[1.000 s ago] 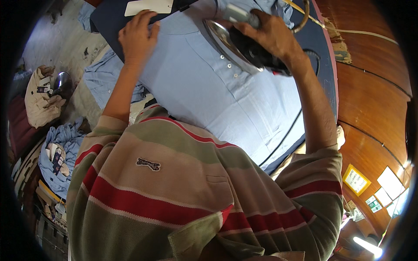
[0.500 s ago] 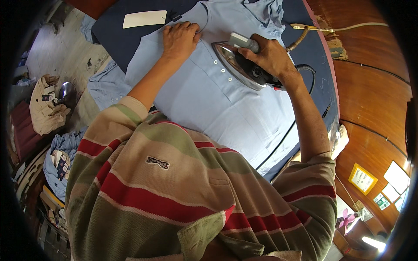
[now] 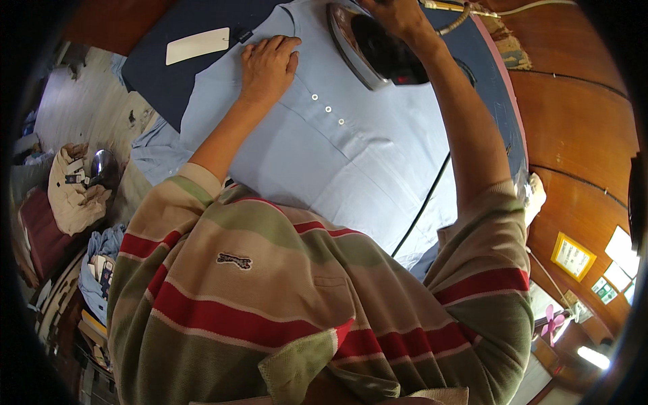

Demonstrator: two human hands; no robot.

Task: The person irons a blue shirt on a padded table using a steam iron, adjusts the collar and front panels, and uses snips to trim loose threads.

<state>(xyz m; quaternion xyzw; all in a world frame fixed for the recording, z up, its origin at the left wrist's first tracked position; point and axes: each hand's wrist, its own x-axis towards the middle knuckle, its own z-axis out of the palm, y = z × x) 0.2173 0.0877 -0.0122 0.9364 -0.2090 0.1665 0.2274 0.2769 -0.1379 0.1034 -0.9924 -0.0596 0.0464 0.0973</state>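
Observation:
A light blue shirt (image 3: 263, 148) with a short row of white buttons (image 3: 329, 109) lies spread on a dark blue padded board (image 3: 152, 81). My left hand (image 3: 268, 71) rests flat on the shirt beside its neckline, fingers stretched out and holding nothing. A steam iron (image 3: 378, 50) with a dark body and shiny metal base is over the right side of the shirt. My right hand (image 3: 399, 19) is closed round its handle, partly cut off by the top edge. Whether the base touches the cloth, I cannot tell. A white card tag (image 3: 198, 46) lies left of the collar.
A hose (image 3: 453, 21) and a black cord (image 3: 425, 202) run near the iron. Blue cloth (image 3: 158, 152) hangs beside the board at left. Beige garments (image 3: 77, 192) and a heap of blue ones (image 3: 101, 263) are farther left. A brown wooden wall (image 3: 567, 121) stands at right.
My right hand and the iron have moved away from me, up past the buttons toward the top edge. My left hand stays by the neckline; the whole view has shifted slightly.

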